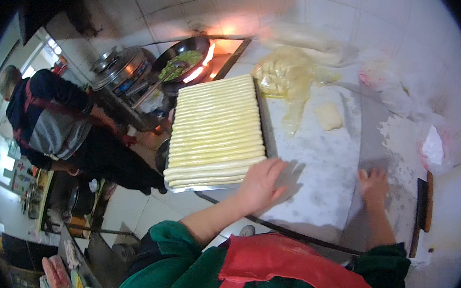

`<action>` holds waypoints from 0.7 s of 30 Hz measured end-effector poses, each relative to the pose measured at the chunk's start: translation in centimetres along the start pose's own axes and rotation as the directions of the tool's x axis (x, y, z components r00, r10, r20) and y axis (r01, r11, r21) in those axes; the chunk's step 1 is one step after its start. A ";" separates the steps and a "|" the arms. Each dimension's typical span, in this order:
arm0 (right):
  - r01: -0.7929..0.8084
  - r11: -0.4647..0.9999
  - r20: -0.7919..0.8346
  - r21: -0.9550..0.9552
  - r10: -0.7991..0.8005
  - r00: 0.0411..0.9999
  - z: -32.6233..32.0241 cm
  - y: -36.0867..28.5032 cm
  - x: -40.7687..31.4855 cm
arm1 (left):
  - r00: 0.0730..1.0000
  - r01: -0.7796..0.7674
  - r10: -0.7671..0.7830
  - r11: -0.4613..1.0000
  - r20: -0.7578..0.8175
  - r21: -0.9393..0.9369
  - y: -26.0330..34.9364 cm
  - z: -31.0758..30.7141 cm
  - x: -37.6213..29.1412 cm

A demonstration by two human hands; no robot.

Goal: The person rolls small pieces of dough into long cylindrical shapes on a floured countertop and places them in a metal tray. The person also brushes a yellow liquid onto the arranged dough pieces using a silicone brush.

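Observation:
A metal tray (267,140) filled with long, shiny, pale dough strips (216,124) juts over the left side of the work surface. My left hand (262,184) is at the tray's near right corner, its fingers spread over the end of the nearest strips; whether it touches them cannot be told. My right hand (373,184) rests with spread fingers on the grey surface by the edge of the white board (316,169), holding nothing. Beyond the hands, a small flat piece of dough (328,116) lies on the board, beside an oily plastic bag of dough pieces (280,74).
A wok (181,61) of green food sits over open flames at the back, beside large metal pots (121,69). A person (57,119) stands at the left. A knife (420,204) and a wooden-handled tool lie at the right, near scattered flour (401,140).

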State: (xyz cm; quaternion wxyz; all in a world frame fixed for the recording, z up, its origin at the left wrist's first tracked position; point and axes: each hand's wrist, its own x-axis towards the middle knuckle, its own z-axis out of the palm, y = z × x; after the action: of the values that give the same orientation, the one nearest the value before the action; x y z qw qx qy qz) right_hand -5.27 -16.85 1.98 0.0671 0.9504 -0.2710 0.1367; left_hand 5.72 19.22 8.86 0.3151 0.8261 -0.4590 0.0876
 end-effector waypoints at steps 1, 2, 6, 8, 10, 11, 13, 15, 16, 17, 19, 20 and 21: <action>0.006 1.000 0.048 0.005 -0.006 0.999 0.1 -0.3 -0.5 | 0.998 0.040 -0.037 0.997 0.052 -0.061 0.7 0.2 0.0; 0.097 0.978 0.008 0.185 -0.101 0.995 0.0 -1.2 -1.4 | 0.992 0.062 -0.046 0.989 0.117 -0.134 1.5 0.4 0.2; -0.209 0.526 0.235 0.824 0.018 0.972 -3.9 -6.2 -6.0 | 0.987 0.031 0.026 0.938 0.161 -0.344 5.0 3.0 3.1; -0.288 0.111 0.284 0.951 0.050 0.958 -6.1 -8.1 -4.3 | 0.913 0.246 -0.040 0.847 0.405 -0.472 6.7 5.8 5.1; -0.281 -0.392 0.240 0.876 -0.152 0.959 -7.5 -8.3 -1.1 | 0.724 0.562 -0.115 0.671 0.681 -0.484 8.0 8.9 6.2; -0.377 -0.485 0.372 0.789 -0.112 0.922 -7.8 -7.7 0.5 | 0.687 0.635 -0.143 0.593 0.712 -0.494 8.4 10.3 5.9; -0.440 -0.746 0.501 0.499 -0.165 0.849 -7.9 -5.0 1.6 | 0.659 0.659 -0.125 0.571 0.742 -0.489 8.6 12.2 4.2; -0.400 -0.665 0.610 0.630 0.106 0.785 -7.1 -1.4 -0.7 | 0.691 0.524 0.021 0.673 0.722 -0.521 7.6 12.4 1.8; -0.406 -0.543 0.582 0.735 0.198 0.789 -6.5 0.2 -2.4 | 0.787 0.369 -0.007 0.807 0.617 -0.462 6.6 11.7 0.9; -0.357 -0.419 0.486 0.834 0.254 0.836 -5.9 1.5 -4.0 | 0.882 0.132 0.105 0.880 0.459 -0.455 5.8 11.0 0.4; -0.255 0.689 0.189 0.678 0.172 0.967 -4.2 3.0 -5.7 | 0.852 0.130 -0.112 0.992 0.511 0.000 4.0 9.2 1.0; -0.105 0.915 0.088 0.389 0.076 0.993 -3.6 3.0 -6.4 | 0.881 0.023 -0.055 0.997 0.471 0.073 3.5 8.7 1.9; 0.078 0.996 0.045 0.044 -0.080 0.996 -3.2 2.5 -6.4 | 0.905 -0.077 -0.001 0.983 0.425 0.165 3.0 8.2 3.2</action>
State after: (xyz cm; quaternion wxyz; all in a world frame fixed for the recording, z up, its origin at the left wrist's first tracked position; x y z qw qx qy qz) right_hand -12.51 -15.15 3.29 0.0461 0.9646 -0.2317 0.1176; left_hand 3.88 10.90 5.10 0.1315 0.8410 -0.5227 -0.0469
